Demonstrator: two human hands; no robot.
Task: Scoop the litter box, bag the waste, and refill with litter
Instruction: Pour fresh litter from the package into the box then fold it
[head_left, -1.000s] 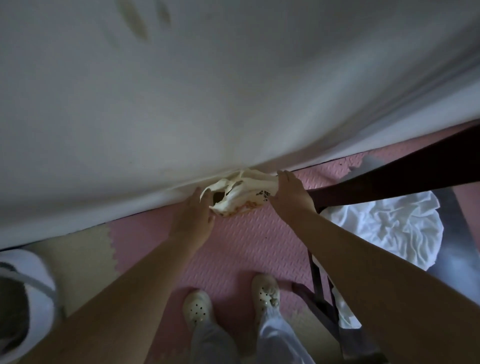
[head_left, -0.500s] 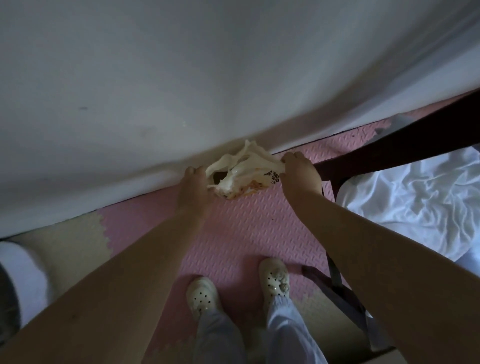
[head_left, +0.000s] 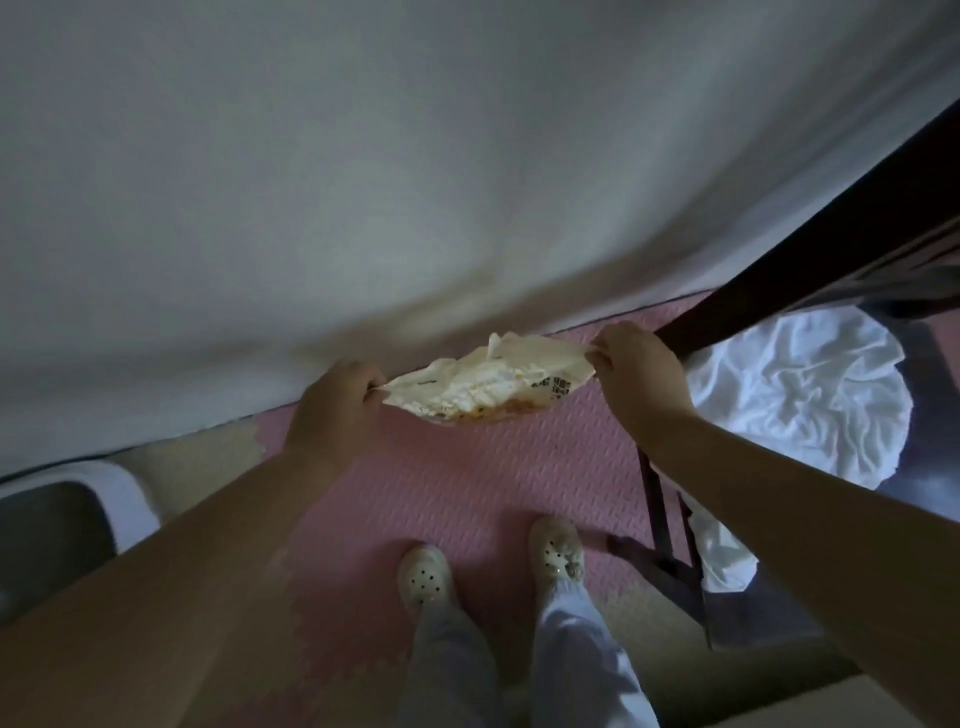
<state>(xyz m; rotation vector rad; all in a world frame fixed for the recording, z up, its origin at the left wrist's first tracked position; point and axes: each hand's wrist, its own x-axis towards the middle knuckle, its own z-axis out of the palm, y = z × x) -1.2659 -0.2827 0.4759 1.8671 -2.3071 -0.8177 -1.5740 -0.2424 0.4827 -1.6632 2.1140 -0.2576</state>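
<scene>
The bag (head_left: 483, 387) hangs in the air between the two hands, held out in front of the person and above the pink mat (head_left: 467, 493). The left hand (head_left: 332, 410) pinches one crumpled edge with fingers curled in. The right hand (head_left: 639, 379) pinches the opposite edge between thumb and fingertips. The bag's long axis runs straight from one hand to the other, rising a little toward the right hand, and the plastic between them looks pulled fairly taut. I cannot tell whether its mouth is parted or pressed flat.

What matters next is where the bag has to go. A white-rimmed grey tub, which I take to be the litter box (head_left: 119, 493), sits well out beyond the left hand, on that hand's outer side and under the left forearm. So the left hand is much the nearer one. The right hand is just beside a dark wooden rail (head_left: 779, 291), with a rumpled white cloth (head_left: 795, 400) beyond it.
</scene>
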